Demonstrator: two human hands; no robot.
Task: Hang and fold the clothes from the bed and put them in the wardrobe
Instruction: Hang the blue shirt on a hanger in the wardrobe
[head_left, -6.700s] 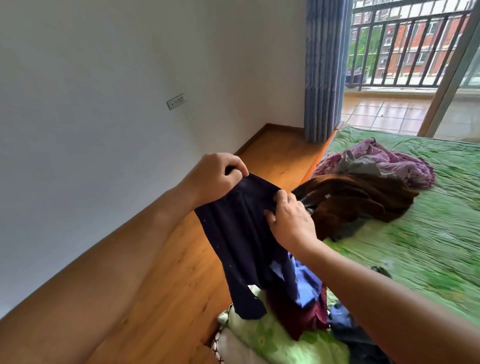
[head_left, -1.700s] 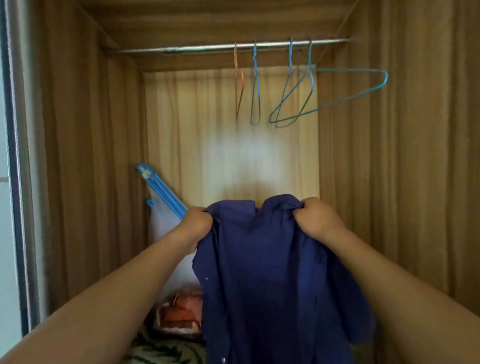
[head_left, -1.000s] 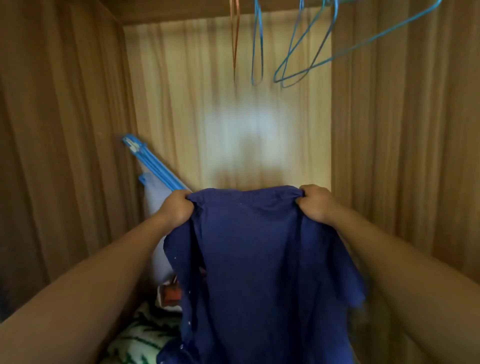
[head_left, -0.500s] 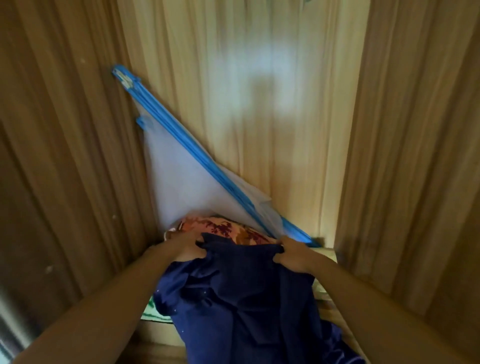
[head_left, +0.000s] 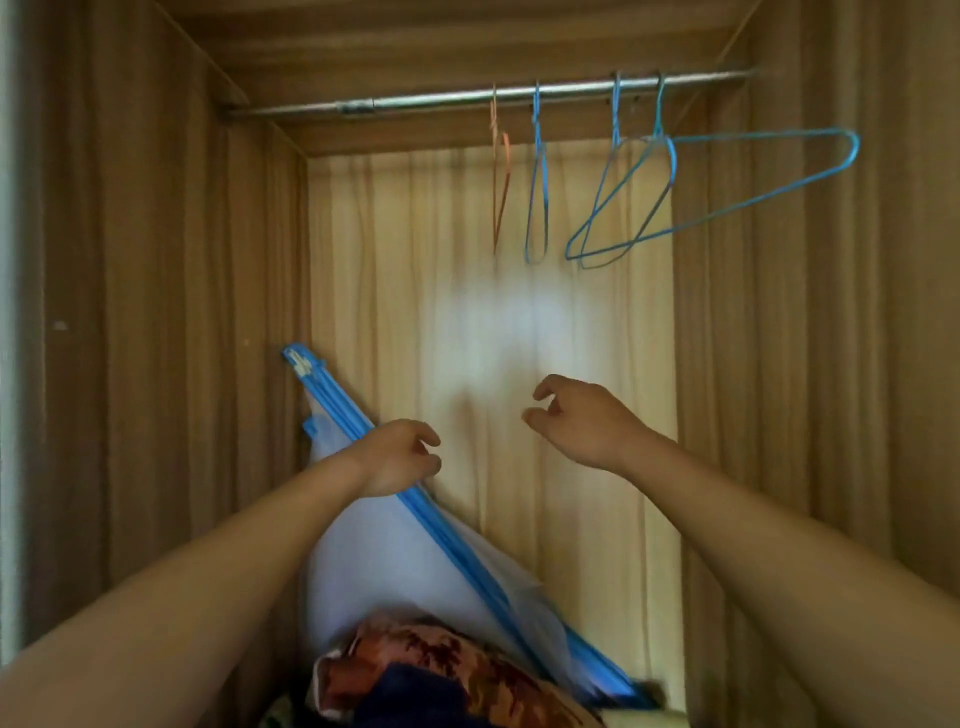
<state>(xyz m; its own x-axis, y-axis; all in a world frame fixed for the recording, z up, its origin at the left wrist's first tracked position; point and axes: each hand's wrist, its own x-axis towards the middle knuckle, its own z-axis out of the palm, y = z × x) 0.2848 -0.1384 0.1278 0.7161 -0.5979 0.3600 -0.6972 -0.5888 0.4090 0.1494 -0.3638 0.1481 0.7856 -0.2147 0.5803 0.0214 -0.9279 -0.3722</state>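
Note:
I face the inside of a wooden wardrobe (head_left: 156, 312). The dark blue garment (head_left: 410, 693) lies at the bottom on a red-patterned bundle (head_left: 467, 665), mostly cut off by the frame edge. My left hand (head_left: 397, 457) and my right hand (head_left: 576, 421) are raised in mid-air inside the wardrobe, fingers loosely curled, holding nothing. Above them a metal rail (head_left: 467, 98) carries an orange wire hanger (head_left: 500, 182) and several blue wire hangers (head_left: 675, 197), all bare.
A white storage bag with a blue zip edge (head_left: 395, 545) leans diagonally against the back-left corner, just behind my left hand. Wooden side walls close in on both sides. A pale back panel (head_left: 467, 286) lies straight ahead.
Both hands have let go of the dark blue garment, which now lies at the wardrobe bottom. The hands have risen, and my view has tilted up to show the rail and hangers again.

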